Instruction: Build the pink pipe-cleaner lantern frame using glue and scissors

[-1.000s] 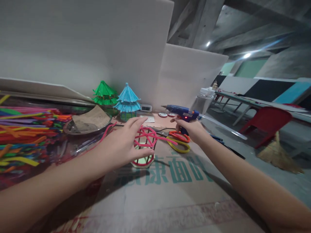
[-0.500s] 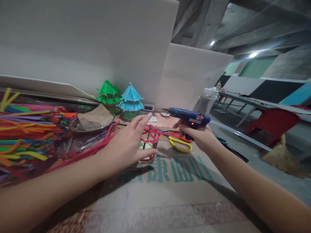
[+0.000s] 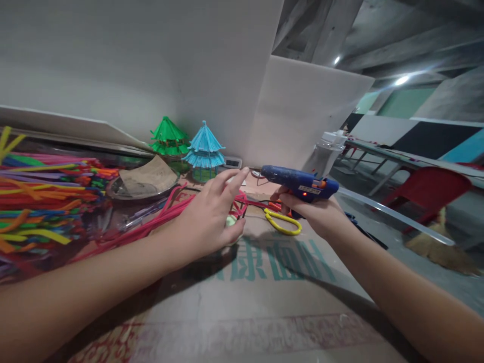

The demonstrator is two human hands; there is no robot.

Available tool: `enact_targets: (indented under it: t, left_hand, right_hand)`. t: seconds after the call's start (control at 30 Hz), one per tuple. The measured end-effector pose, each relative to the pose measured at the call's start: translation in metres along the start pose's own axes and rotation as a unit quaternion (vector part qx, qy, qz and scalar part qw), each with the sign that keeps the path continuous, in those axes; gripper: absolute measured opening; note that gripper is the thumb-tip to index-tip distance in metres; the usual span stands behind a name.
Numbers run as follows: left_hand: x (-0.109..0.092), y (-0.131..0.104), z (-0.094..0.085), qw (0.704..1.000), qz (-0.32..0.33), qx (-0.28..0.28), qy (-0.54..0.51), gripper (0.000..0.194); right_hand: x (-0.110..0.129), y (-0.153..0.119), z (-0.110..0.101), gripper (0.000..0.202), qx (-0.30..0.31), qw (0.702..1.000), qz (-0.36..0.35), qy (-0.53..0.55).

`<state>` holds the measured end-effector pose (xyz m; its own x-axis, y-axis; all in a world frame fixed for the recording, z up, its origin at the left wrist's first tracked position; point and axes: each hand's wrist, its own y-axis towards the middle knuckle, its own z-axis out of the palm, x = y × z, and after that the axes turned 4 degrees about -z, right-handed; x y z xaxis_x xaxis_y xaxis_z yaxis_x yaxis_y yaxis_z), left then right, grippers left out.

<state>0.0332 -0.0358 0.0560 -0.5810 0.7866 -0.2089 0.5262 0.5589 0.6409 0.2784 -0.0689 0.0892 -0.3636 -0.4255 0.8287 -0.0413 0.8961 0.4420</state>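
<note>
My right hand (image 3: 302,201) is wrapped round the handle of a blue glue gun (image 3: 295,180). Its nozzle points left, its small red light glows, and a long clear glue stick (image 3: 397,217) sticks out behind. My left hand (image 3: 212,217) has thumb and fingers apart, beside a small red pipe-cleaner frame (image 3: 240,201) with a pale green base, which it largely hides. Whether the fingers touch the frame I cannot tell. Below the glue gun lie yellow-handled scissors (image 3: 285,223). Long red pipe cleaners (image 3: 151,227) run under my left arm.
A heap of coloured pipe cleaners (image 3: 49,196) covers the left side. Behind are a bowl with brown cardboard (image 3: 147,176), a green model pavilion (image 3: 168,136) and a blue one (image 3: 204,151). A clear plastic container (image 3: 327,151) stands right; beyond is a red chair (image 3: 434,196).
My left hand has moved slightly right over the frame and covers more of it. The glue gun has shifted a little right in my right hand. The camera view has also moved slightly.
</note>
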Motion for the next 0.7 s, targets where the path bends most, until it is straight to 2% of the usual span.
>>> enact_targets:
  t: [0.1, 0.23, 0.37, 0.47, 0.6, 0.7]
  left_hand:
    - [0.002, 0.000, -0.004, 0.999, 0.010, 0.005, -0.053, 0.097]
    - [0.008, -0.003, -0.017, 0.990, 0.049, 0.055, -0.116, 0.094]
    - [0.017, -0.005, -0.031, 0.987, 0.058, 0.119, -0.095, 0.089]
    - [0.017, -0.004, -0.041, 0.986, 0.057, 0.146, -0.056, 0.075]
    - [0.006, -0.002, -0.045, 0.988, 0.109, 0.105, -0.010, 0.038]
    - [-0.002, -0.005, -0.038, 0.984, 0.165, 0.049, 0.050, 0.027]
  right_hand:
    - [-0.001, 0.002, -0.005, 0.021, -0.013, 1.000, 0.003, -0.015]
    - [0.002, 0.005, -0.018, 0.016, -0.009, 1.000, -0.010, -0.017]
    - [0.007, 0.005, -0.027, 0.015, 0.000, 0.998, -0.042, 0.050]
    - [0.009, 0.004, -0.027, 0.020, -0.002, 0.996, -0.053, 0.065]
    - [0.004, 0.005, -0.024, 0.028, 0.035, 0.997, -0.047, 0.042]
    - [-0.007, 0.005, -0.022, 0.038, 0.062, 0.996, -0.044, 0.039]
